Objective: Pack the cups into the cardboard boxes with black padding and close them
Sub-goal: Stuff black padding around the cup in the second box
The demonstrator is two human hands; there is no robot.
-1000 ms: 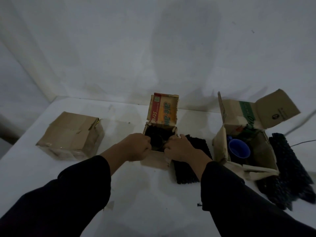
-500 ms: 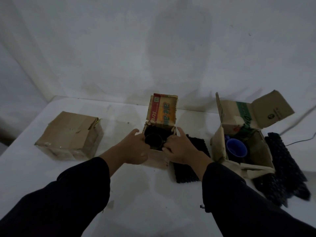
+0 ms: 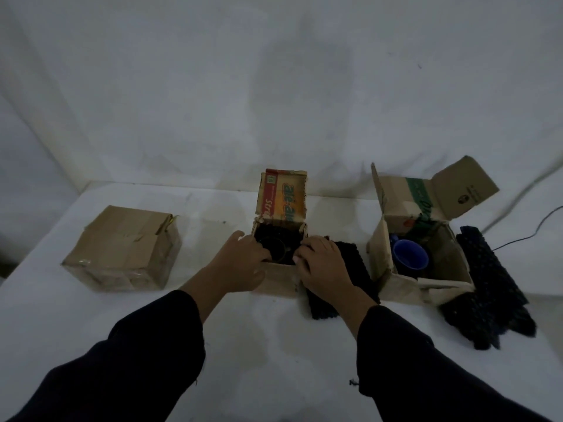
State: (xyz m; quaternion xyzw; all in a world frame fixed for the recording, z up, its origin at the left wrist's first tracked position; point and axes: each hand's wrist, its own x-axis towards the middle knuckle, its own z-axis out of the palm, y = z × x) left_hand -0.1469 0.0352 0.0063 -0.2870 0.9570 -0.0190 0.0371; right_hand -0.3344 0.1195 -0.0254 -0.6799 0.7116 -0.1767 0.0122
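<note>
- Black-padded middle box (image 3: 278, 280) holds the dark cup (image 3: 273, 253) directly between both hands.
- Fingers of the left hand (image 3: 240, 267) and right hand (image 3: 323, 268) curl over opposite rims; what they grip is unclear.

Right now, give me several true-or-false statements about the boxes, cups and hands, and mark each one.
1. The left box is closed. True.
2. The blue cup sits in the middle box. False: the blue cup sits in the right box.
3. The left hand and right hand are both at the middle box. True.
4. The right box is closed. False: its flaps stand open.
5. Black padding lies on the table beside the right box. True.
</note>
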